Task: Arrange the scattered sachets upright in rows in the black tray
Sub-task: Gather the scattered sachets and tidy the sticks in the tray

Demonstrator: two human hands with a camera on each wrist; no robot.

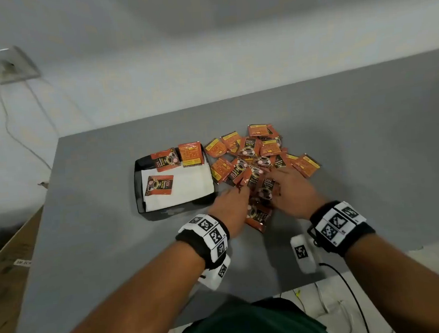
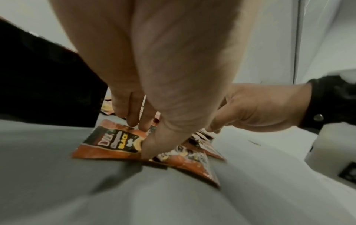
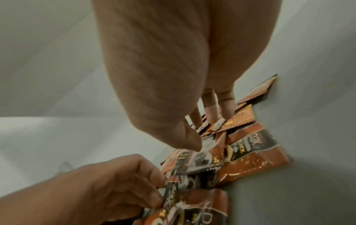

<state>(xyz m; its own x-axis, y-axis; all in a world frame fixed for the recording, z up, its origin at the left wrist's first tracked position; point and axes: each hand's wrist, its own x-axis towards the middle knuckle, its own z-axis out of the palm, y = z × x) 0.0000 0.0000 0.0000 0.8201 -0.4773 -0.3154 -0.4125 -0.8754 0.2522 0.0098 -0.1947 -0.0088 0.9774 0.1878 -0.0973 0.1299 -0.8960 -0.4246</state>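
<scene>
on the grey surface, your left hand and right hand work the sachets piled just right of the black tray. left fingers pinch one sachet; the right ones press the pile, straight. this looks like gathering; next, carry one over and stand it upright.

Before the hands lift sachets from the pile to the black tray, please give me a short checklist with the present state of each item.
1. Left hand pinches a sachet: ok.
2. Right hand has a firm hold on the pile: cannot tell.
3. Black tray has free room on its white liner: ok.
4. Sachets in the tray standing upright: not ok, one lies flat.
5. Way from pile to tray unblocked: ok.
</scene>
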